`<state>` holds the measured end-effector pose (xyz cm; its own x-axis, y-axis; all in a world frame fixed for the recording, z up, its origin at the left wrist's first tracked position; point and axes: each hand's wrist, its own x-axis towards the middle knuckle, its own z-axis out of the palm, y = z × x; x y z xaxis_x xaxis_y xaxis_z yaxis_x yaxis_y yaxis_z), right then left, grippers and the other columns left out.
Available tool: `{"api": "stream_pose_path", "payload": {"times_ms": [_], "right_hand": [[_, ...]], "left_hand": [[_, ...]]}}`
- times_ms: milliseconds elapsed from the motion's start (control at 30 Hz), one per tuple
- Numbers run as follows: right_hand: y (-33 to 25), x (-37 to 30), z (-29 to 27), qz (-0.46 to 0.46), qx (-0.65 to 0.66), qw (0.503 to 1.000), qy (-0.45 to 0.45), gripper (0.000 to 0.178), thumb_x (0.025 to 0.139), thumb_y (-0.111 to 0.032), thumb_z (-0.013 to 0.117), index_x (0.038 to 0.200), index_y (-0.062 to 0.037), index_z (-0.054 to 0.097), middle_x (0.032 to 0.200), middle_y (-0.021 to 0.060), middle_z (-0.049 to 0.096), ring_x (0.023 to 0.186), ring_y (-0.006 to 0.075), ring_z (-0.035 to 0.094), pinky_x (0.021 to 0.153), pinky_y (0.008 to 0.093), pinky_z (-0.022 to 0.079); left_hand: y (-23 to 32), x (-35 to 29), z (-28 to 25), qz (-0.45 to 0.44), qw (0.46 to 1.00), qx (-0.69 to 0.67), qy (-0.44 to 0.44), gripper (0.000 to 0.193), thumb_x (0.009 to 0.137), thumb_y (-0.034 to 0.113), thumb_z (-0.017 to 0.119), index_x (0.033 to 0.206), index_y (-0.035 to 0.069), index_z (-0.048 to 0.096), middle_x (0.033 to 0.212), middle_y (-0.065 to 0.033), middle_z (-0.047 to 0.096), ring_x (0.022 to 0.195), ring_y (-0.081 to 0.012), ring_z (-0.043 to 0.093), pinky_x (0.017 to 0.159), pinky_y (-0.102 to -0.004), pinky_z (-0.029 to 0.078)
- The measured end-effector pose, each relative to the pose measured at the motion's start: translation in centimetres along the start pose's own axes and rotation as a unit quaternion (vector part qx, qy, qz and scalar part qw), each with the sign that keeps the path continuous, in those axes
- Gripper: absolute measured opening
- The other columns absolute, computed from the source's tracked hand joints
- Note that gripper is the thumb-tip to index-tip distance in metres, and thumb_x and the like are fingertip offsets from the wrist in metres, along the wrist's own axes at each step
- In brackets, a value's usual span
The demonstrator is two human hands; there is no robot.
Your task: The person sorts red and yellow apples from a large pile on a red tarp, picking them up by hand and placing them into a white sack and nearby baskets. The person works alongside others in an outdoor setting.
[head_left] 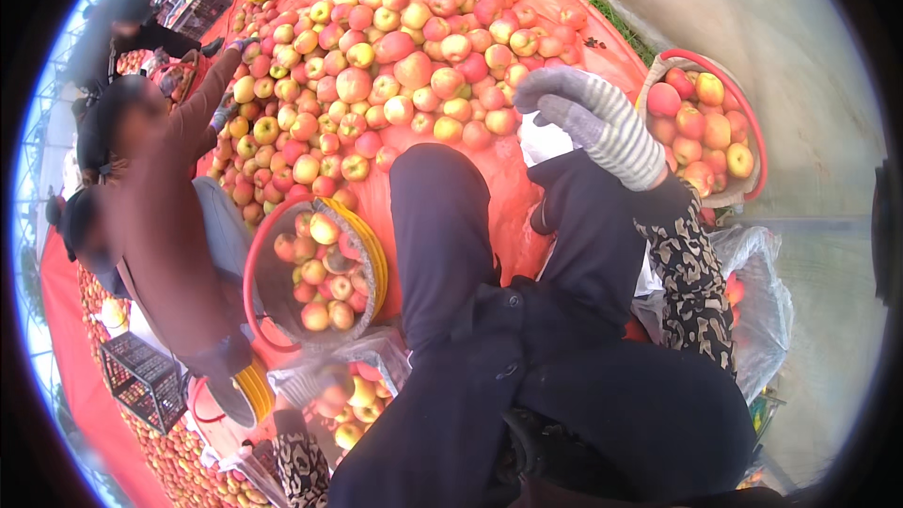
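My right hand (597,118), in a grey-and-white striped glove, is raised over my right knee. Its bent fingers point left, with a gap to the thumb and nothing visible between them. Just below lies a white piece (546,139), too little of it showing to name. At the lower left my left hand (299,386), also gloved, is beside a clear plastic bag of apples (353,404); its fingers are blurred. In front of my knees spreads a large heap of red and yellow apples (395,66) on an orange-red sheet (414,127).
A red-rimmed basket of apples (755,127) stands to the right, by a translucent plastic wall (752,9). Another yellow-sided basket (376,249) holds apples beside my left knee. A person in brown (160,226) reaches into the heap at the left, near a black crate (141,381).
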<state>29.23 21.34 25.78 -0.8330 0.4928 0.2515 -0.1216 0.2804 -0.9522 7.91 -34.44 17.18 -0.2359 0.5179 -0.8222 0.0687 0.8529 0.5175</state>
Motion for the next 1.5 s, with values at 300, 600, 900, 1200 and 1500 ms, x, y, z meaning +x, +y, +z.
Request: {"api": "stream_pose_path", "payload": {"times_ms": [300, 600, 900, 1200, 1500], "right_hand": [[-0.4, 4.3, 4.1, -0.046, -0.136, 0.965, -0.222, 0.025, 0.089, -0.016, 0.061, 0.111, -0.0031, 0.060, 0.101, 0.0129, 0.065, 0.097, 0.0238, 0.062, 0.084, 0.0330, 0.049], [2.0, 7.4, 5.9, 0.026, -0.181, 0.934, -0.307, 0.031, 0.091, -0.020, 0.060, 0.116, -0.0031, 0.058, 0.105, 0.0107, 0.065, 0.099, 0.0196, 0.063, 0.086, 0.0318, 0.049], [4.1, 8.0, 6.8, 0.061, -0.192, 0.927, -0.317, 0.031, 0.086, -0.019, 0.060, 0.111, -0.0005, 0.059, 0.099, 0.0157, 0.062, 0.093, 0.0295, 0.062, 0.081, 0.0361, 0.049], [4.4, 8.6, 4.8, 0.115, -0.143, 0.919, -0.349, 0.029, 0.086, -0.021, 0.062, 0.109, -0.0048, 0.059, 0.096, 0.0139, 0.062, 0.086, 0.0329, 0.062, 0.075, 0.0380, 0.049], [10.4, 9.5, 4.7, 0.247, -0.122, 0.921, -0.277, 0.049, 0.086, -0.023, 0.065, 0.127, -0.0012, 0.047, 0.107, 0.0148, 0.061, 0.099, 0.0225, 0.061, 0.078, 0.0341, 0.052]], "left_hand": [[-10.5, -4.5, 12.9, -0.259, 0.904, 0.316, -0.129, 0.046, 0.088, 0.035, 0.056, 0.122, 0.004, 0.053, 0.108, -0.0150, 0.062, 0.098, -0.0226, 0.060, 0.079, -0.0379, 0.051], [10.8, 7.9, 0.4, 0.174, 0.933, 0.222, 0.225, 0.008, 0.085, 0.010, 0.057, 0.090, 0.007, 0.062, 0.072, -0.0104, 0.057, 0.065, -0.0271, 0.059, 0.059, -0.0357, 0.047], [12.8, 40.7, -2.9, 0.034, 0.919, -0.149, 0.362, 0.086, 0.072, 0.044, 0.073, 0.136, 0.002, 0.033, 0.131, -0.0296, 0.041, 0.119, -0.0401, 0.046, 0.098, -0.0451, 0.040], [16.5, 48.8, -1.8, -0.040, 0.845, -0.203, 0.493, 0.093, 0.067, 0.044, 0.077, 0.134, -0.003, 0.033, 0.131, -0.0255, 0.041, 0.117, -0.0398, 0.046, 0.098, -0.0443, 0.041], [23.7, 39.2, -0.4, 0.163, 0.643, -0.712, -0.228, 0.083, 0.079, 0.074, 0.039, 0.121, 0.003, 0.050, 0.103, -0.0236, 0.062, 0.066, -0.0267, 0.060, 0.048, -0.0307, 0.047]]}}
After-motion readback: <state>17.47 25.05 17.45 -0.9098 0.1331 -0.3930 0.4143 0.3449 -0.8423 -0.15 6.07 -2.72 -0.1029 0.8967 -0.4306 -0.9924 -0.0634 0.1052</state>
